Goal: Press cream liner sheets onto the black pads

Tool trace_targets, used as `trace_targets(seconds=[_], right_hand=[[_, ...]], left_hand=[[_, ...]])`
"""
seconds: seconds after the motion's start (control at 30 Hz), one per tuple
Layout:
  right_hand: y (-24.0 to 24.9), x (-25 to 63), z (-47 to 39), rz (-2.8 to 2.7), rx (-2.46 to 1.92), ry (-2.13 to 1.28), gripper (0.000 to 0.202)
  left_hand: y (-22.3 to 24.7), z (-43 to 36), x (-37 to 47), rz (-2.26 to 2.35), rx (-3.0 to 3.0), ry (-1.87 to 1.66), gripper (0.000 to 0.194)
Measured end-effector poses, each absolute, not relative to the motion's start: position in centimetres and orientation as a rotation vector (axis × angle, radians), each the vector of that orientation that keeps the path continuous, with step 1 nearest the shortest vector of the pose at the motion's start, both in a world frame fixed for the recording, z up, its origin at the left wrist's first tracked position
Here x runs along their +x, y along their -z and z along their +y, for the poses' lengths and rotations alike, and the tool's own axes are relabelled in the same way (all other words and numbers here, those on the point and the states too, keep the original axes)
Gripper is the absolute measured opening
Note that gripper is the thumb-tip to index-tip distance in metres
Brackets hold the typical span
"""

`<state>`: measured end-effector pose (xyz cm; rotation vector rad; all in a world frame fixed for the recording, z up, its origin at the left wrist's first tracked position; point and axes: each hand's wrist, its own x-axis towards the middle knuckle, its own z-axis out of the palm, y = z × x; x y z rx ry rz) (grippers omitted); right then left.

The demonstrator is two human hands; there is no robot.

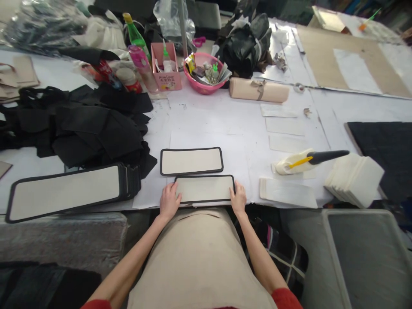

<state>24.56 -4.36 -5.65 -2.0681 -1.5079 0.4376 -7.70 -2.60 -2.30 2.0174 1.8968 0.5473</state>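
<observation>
A black-bordered cream panel (206, 189) lies at the white table's (240, 133) near edge, its short ends gripped between my left hand (169, 200) and right hand (238, 198), thumbs on top, a matching panel (191, 161) just beyond.

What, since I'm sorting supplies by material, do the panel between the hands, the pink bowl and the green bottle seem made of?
Panel: perhaps board or stiffened fabric, matte, judging by its flat pale face; its core is hidden.
Pink bowl: likely plastic, slightly glossy, with smooth, evenly coloured walls.
Green bottle: glass or plastic, shiny and translucent-looking; highlights fit either.
</observation>
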Motion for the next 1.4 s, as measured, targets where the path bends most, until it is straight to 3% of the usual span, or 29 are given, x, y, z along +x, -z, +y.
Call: trace_targets(seconds=[0.27, 0.57, 1.0, 1.2, 1.4], right_hand=[[4.5, 24.6, -5.3, -0.989, -2.045, -0.842, 0.061], [-0.9, 23.1, 0.1, -0.891, -1.699, -1.069, 0.074], [-1.1, 21.3, 12.2, -1.157, -1.751, -0.851, 0.046], [0.6, 21.5, 11.5, -1.378, -1.976, -0.720, 0.037], [0.3, 20.9, 10.5, -1.608, -2.033, -0.370, 0.046]], left_hand=[[2.7, -1.9, -8.5, 1.790, 1.212, -0.809, 0.029], [-3.0, 1.8, -10.7, 1.690, 0.946, -1.107, 0.045], [-3.5, 12.1, -11.6, 1.871, 1.048, -1.187, 0.035], [-2.4, 11.9, -11.2, 2.172, 1.358, -0.801, 0.033], [-2.7, 10.2, -9.7, 2.329, 1.838, -0.664, 0.051]])
